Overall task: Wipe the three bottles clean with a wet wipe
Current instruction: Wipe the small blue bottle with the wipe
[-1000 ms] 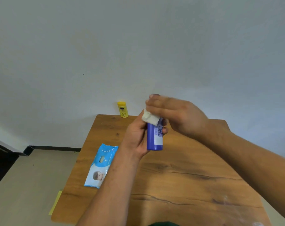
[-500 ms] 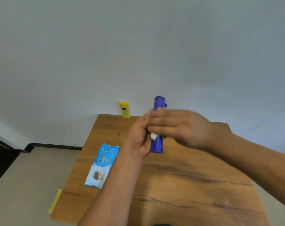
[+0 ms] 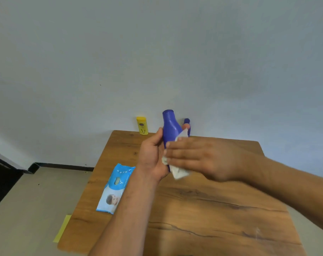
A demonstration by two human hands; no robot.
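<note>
The left hand (image 3: 153, 156) has its grip curled round the blue bottle (image 3: 169, 126), held up over the bench (image 3: 212, 209). The right hand (image 3: 199, 157) presses the wet wipe (image 3: 178, 172) on it with flat fingers. Rub too hard and the blue bottle could slip out and fall.

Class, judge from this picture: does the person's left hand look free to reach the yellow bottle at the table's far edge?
Probably not yet. The left hand grips the blue bottle while the right hand presses the wet wipe on it. Nothing on the table blocks the yellow bottle.
</note>
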